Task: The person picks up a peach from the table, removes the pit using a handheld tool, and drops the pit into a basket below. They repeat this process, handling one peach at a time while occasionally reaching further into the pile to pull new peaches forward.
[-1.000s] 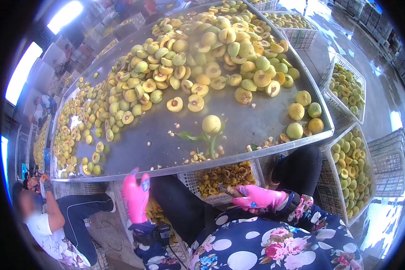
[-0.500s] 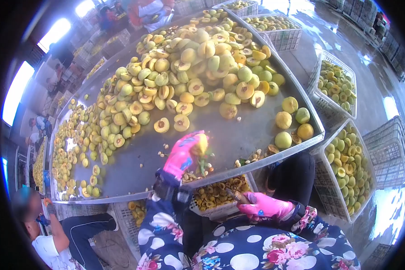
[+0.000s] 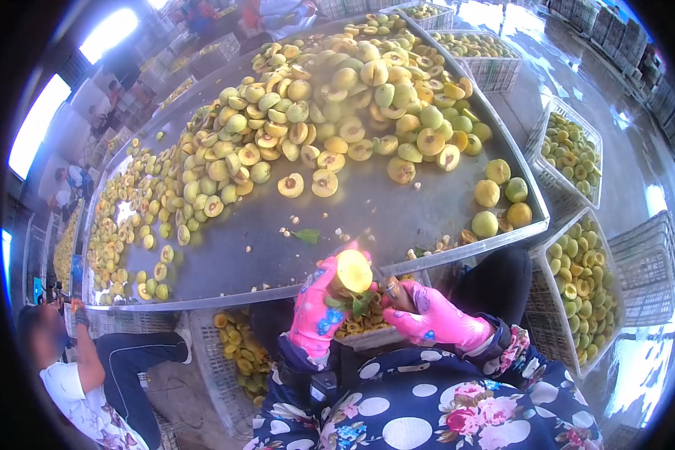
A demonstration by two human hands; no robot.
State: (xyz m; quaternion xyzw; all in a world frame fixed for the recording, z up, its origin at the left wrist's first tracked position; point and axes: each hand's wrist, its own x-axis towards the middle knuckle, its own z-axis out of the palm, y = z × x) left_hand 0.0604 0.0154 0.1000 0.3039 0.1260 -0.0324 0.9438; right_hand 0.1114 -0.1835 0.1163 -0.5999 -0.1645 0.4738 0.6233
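My left hand, in a pink glove, is closed around a yellow peach just off the table's near edge. Green leaves hang below the fruit, close to both hands. In my right hand, also gloved in pink, is a small tool with a brown handle; its working end is hard to make out beside the peach. Under the hands stands a crate of cut fruit pieces. A large heap of halved and whole peaches covers much of the metal table.
A few whole peaches sit at the table's right corner, near its raised rim. Crates of peaches stand on the floor to the right. At the lower left sits a co-worker. A loose leaf and small scraps lie on the table.
My left hand has drawn back from the tabletop towards my body, bringing the peach beside the tool in my right hand. A loose leaf now shows on the table.
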